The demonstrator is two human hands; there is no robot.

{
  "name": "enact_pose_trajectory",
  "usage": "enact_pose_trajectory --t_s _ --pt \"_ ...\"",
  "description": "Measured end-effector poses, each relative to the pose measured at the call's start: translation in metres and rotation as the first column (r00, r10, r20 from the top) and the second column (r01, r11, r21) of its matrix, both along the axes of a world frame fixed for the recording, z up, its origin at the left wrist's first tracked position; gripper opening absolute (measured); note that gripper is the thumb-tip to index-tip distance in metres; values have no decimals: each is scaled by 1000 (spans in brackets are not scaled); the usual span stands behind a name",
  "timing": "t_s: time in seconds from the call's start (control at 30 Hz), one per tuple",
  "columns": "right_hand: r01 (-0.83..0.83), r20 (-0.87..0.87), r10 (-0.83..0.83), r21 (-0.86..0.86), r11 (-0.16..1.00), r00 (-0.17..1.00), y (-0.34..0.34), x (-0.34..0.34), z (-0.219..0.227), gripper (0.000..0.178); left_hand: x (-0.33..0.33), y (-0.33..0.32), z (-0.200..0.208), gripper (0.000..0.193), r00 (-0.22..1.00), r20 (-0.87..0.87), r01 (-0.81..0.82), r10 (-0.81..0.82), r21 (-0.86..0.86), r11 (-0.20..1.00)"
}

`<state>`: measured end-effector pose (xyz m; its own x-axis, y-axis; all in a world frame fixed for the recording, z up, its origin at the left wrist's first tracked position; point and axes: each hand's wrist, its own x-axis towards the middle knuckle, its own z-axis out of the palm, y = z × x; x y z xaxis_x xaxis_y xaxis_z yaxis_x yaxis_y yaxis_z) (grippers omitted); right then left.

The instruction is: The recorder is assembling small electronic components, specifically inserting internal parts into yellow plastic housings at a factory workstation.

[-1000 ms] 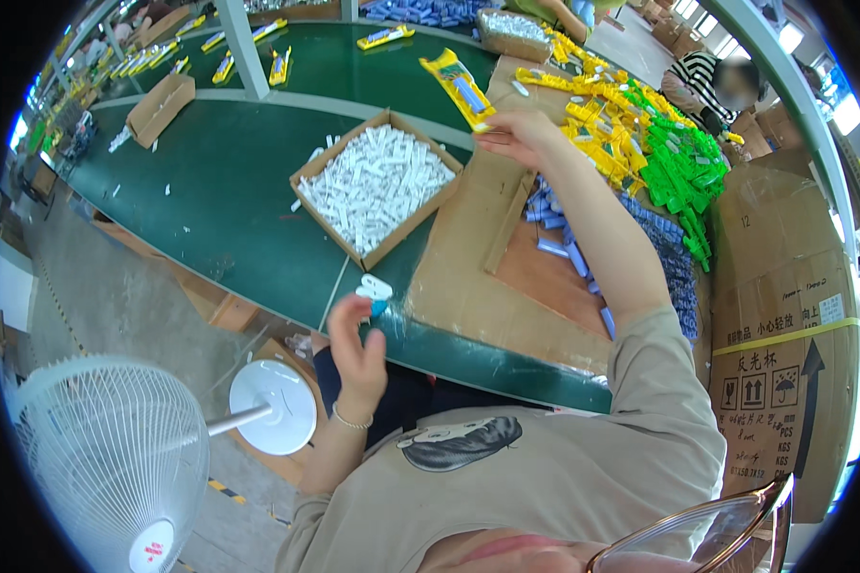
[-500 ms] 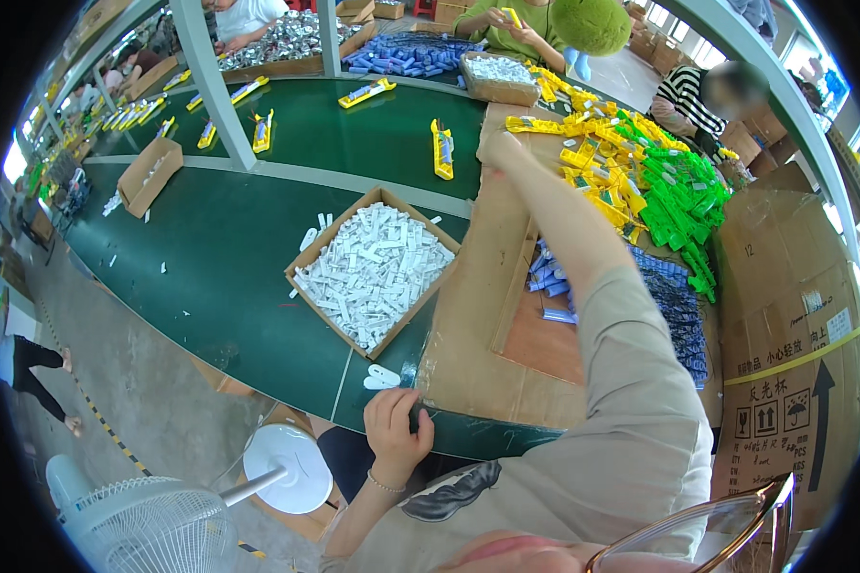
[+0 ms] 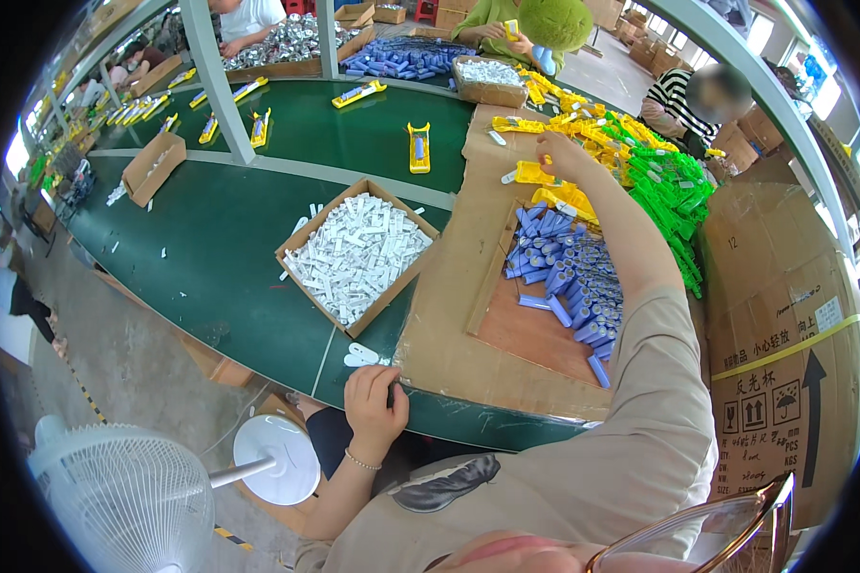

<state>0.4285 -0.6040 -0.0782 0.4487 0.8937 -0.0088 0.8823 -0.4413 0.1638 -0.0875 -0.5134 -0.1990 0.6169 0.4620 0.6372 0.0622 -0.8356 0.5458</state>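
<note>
My right hand reaches out over the cardboard, its fingers curled down onto a yellow plastic casing at the near edge of the pile. Its fingertips are partly hidden. Below that forearm lie many blue cylindrical battery cells with dark wires, in a shallow cardboard tray. My left hand rests closed at the table's front edge, with something dark by the thumb that I cannot make out. Small white oval pieces lie just beyond it. Farther on is a carton full of white plastic parts.
Green casings adjoin the yellow heap. A large carton stands on the right and a fan at lower left. Metal posts rise beside the green belt, which carries yellow casings. Other people sit across it.
My right hand has moved from the belt side of the cardboard rightward to the yellow casings, uncovering more blue cells. My left hand stays at the table edge. The view has shifted slightly.
</note>
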Motion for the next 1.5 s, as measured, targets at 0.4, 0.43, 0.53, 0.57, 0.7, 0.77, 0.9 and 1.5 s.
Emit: enact_pose_trajectory --t_s 0.4,0.43,0.53,0.57,0.7,0.77,0.9,1.5 --pt "77 -80 -61 210 975 995 31 -57 -6 33 7 -2 2 24 998 -7 -70 70 9 998" --pt "172 -79 -162 138 975 984 38 -63 -17 38 6 -2 -1 23 997 -13 -72 72 7 997" --pt "221 -11 -223 201 954 975 49 -55 -62 33 7 0 -6 22 998 -11 -60 60 14 998" --pt "291 -27 -290 109 950 957 51 -50 -70 32 8 0 -7 21 999 -20 -45 45 10 999" --pt "182 201 -171 -37 983 965 57 -60 -51 25 3 -2 -8 21 999 -10 -34 34 11 999" --pt "109 160 -121 85 990 980 56 -77 -18 26 1 -4 -6 20 999 3 -50 50 14 999" --pt "64 -202 159 788 612 966 29 -107 26 25 0 -5 -4 19 999 21 -38 38 2 999" --pt "495 -631 770 643 584 -88 -36 -378 -4 55 0 -24 90 63 688 576 719 -442 -624 307"
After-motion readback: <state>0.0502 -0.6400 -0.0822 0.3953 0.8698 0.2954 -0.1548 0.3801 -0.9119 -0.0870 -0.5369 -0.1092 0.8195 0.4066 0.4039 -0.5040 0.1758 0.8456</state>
